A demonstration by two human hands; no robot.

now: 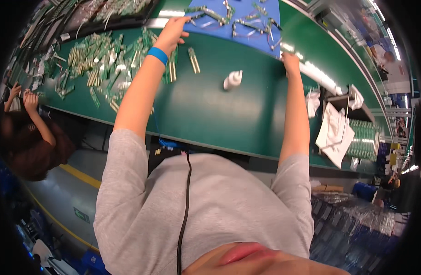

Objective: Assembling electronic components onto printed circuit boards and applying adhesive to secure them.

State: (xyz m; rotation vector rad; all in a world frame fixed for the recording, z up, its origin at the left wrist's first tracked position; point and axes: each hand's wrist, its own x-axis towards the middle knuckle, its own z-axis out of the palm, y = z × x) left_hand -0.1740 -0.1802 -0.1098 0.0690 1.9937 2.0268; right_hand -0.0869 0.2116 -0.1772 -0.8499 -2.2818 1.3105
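A flat blue board (254,39) lies at the far side of the green workbench (201,110), with several narrow green circuit boards and thin wires (252,23) on it. My left hand (173,34) reaches to its near left corner, index finger over the edge and thumb just below, gripping it loosely. At the near right corner my right hand (290,64) is closed on the board's edge; its fingertips are partly hidden. Between my forearms a small white bottle (232,80) with a nozzle stands on the bench. One loose circuit strip (193,60) lies beside my left wrist.
A large heap of green circuit strips (98,59) covers the bench's left part, with a black tray (114,23) behind it. White cloths (334,130) and a stack of green boards (364,140) stand at the right. Another person's hand (30,101) is at the far left.
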